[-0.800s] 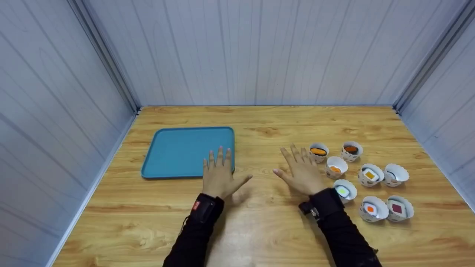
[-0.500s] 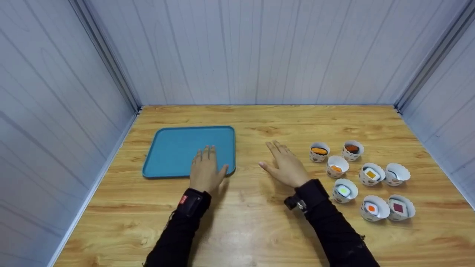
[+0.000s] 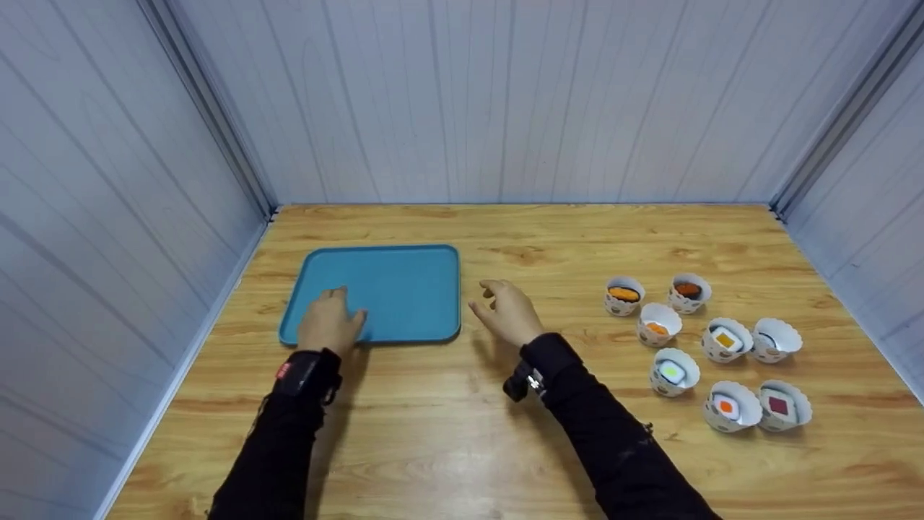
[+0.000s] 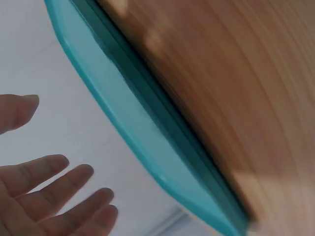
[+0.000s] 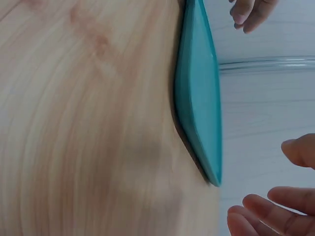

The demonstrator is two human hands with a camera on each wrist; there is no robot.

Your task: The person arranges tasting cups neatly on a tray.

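A teal tray (image 3: 390,285) lies flat on the wooden table (image 3: 548,238), left of centre. My left hand (image 3: 330,321) hovers over the tray's front left edge with relaxed fingers (image 4: 54,169), and it holds nothing. Just off the tray's right edge is my right hand (image 3: 505,309), its fingers (image 5: 268,209) loosely curled and empty. The wrist views show the tray's rim (image 4: 142,142) and its corner (image 5: 199,103) close by, with neither hand gripping it.
Several white paper cups with coloured toy food pieces stand in a cluster at the right, from one cup (image 3: 623,295) at the back to another (image 3: 783,406) near the front. Grey panel walls (image 3: 505,101) close in the table on three sides.
Both hands have moved left. The left went from the tray's front right corner to its front left edge. The right left the cups and came up beside the tray, its fingers curling.
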